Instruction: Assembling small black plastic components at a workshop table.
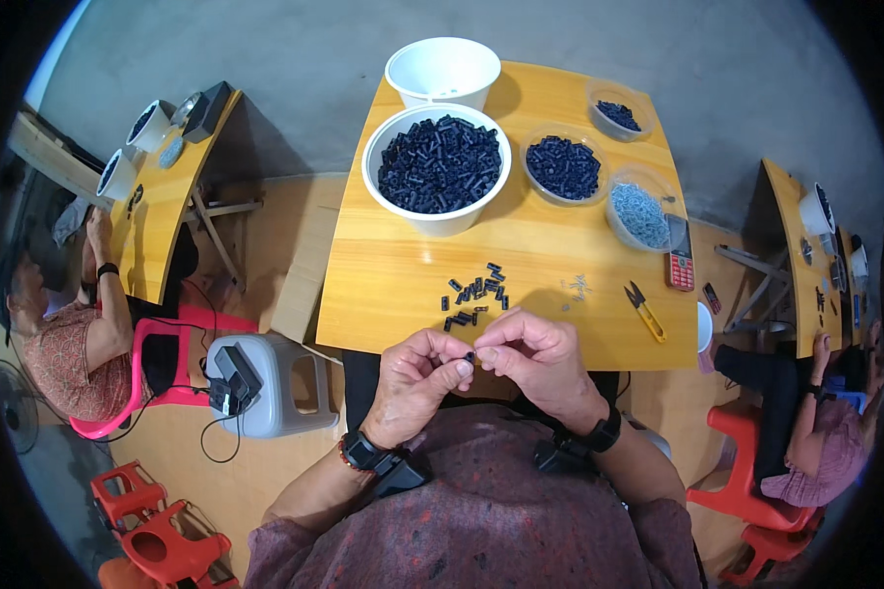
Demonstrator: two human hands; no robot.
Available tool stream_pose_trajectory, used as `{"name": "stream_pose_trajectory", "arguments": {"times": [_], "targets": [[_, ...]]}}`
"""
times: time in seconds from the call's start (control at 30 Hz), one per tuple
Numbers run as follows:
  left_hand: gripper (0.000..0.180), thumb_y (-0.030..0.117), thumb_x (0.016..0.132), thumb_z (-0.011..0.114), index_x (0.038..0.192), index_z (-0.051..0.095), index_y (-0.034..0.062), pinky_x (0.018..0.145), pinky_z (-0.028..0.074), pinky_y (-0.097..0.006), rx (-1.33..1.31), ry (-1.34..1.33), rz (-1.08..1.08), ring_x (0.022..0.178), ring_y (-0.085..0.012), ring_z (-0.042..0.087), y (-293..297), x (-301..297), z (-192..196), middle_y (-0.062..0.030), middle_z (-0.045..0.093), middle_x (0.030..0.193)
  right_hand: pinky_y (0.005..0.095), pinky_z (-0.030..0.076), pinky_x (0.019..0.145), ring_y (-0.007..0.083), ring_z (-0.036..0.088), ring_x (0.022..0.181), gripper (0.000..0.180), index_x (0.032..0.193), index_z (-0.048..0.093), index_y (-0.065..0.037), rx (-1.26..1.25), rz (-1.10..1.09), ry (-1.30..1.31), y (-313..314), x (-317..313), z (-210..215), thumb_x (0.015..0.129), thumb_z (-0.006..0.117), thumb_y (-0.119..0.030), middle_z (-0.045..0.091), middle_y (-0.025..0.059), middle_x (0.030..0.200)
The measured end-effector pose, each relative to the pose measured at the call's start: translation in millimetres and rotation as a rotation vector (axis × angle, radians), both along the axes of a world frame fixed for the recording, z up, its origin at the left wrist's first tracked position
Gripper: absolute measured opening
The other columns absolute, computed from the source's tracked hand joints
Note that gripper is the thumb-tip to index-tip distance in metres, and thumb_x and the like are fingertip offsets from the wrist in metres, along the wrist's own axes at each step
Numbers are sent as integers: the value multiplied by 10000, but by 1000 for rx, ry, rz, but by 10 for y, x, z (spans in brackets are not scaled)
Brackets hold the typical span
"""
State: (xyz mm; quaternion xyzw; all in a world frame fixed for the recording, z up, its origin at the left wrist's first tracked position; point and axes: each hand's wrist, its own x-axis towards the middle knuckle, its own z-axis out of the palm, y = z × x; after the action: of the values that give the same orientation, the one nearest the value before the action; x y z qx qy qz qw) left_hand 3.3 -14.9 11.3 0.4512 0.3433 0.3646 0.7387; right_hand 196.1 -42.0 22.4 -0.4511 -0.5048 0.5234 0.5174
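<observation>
Over the near edge of the yellow table (383, 285), my two hands meet. My left hand (420, 381) pinches a small black plastic piece (469, 357) between thumb and fingers. Against it, the fingertips of my right hand (535, 358) are pressed together; whatever they hold is too small to make out. Just beyond lies a loose cluster of small black plastic pieces (478, 289). A few tiny pale metal parts (580, 285) rest right of the cluster. Farther right are yellow-handled thread snips (647, 316), blades apart, pointing away from me.
A white bucket (371, 167) heaped with black pieces stands before another white bucket (443, 71). Clear tubs (528, 180) hold black pieces; another tub (614, 221) holds pale metal parts. A red-keyed phone (680, 265) lies rightward. People (74, 339) sit at side tables. A grey stool (275, 393) stands left.
</observation>
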Motion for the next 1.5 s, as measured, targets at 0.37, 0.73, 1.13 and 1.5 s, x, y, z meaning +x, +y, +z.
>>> {"name": "stream_pose_trajectory", "arguments": {"times": [0.37,0.73,1.13,1.5], "targets": [[129,50,927,668,1014,635,-40,668,529,-241,20,81,-15,713,-110,621,-6,-33,-22,-65,674,854,221,525,642,93,629,730,60,938,673,19,-58,-16,-40,-43,-47,-84,880,682,31,627,59,909],[112,50,930,665,996,641,-36,623,525,-237,43,183,-40,681,-98,614,12,-69,-40,-67,674,853,259,510,679,134,634,779,83,948,680,2,215,78,-340,32,21,-19,869,685,25,637,69,892],[124,76,947,644,1003,647,-34,628,552,-266,-199,-40,-32,691,-131,647,-62,-107,-161,-89,686,891,235,530,748,110,645,845,126,1005,670,5,-93,90,-8,-127,-51,-171,893,646,57,651,74,984],[97,51,966,608,1013,632,-30,623,543,-251,-235,-42,-17,672,-107,620,-39,-105,-216,-76,671,874,292,519,715,203,665,829,111,969,655,-4,260,130,-363,-14,-73,-108,869,649,42,663,97,902]]}}
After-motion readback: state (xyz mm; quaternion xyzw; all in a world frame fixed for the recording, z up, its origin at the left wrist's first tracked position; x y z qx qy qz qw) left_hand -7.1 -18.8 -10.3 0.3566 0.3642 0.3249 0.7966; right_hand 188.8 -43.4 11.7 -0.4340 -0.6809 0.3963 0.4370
